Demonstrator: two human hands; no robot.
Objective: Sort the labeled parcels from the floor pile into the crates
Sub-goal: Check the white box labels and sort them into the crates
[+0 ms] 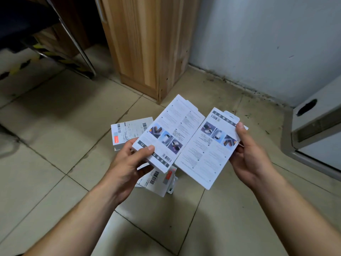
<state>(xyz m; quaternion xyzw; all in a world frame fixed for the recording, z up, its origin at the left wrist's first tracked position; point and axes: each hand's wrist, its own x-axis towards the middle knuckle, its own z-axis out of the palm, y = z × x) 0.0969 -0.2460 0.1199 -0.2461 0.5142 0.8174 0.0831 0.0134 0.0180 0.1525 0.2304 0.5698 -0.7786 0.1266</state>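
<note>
Parcels fill both hands. The left parcel (169, 130) is a flat white box with small pictures and tiny print on the side facing up. The left hand (127, 163) pinches it at its near left corner. The thumb (145, 150) lies on top and the other fingers curl under it, where I cannot see them.

The right parcel (204, 150) looks the same, but it is turned the other way round. The right hand (251, 156) grips it by its far right edge. That thumb (240, 128) presses on top beside the hang tab, and the fingers wrap behind the box. The two boxes are held up side by side over the floor. Their inner edges come very close, and I cannot tell if they touch.

Two more white boxes lie on the tiled floor (55, 163). The far floor box (129, 130) peeks out to the left of the left parcel, with bar codes and an orange patch. The near floor box (156, 180) sits under the left parcel, and it also shows a bar code and an orange patch.

Farther away stands a wooden cabinet (147, 43). A grey wall (267, 34) is on the right. A metal chair leg (73, 37) slants at the far left. A white bin with a round hole (317, 115) sits at the right edge.
</note>
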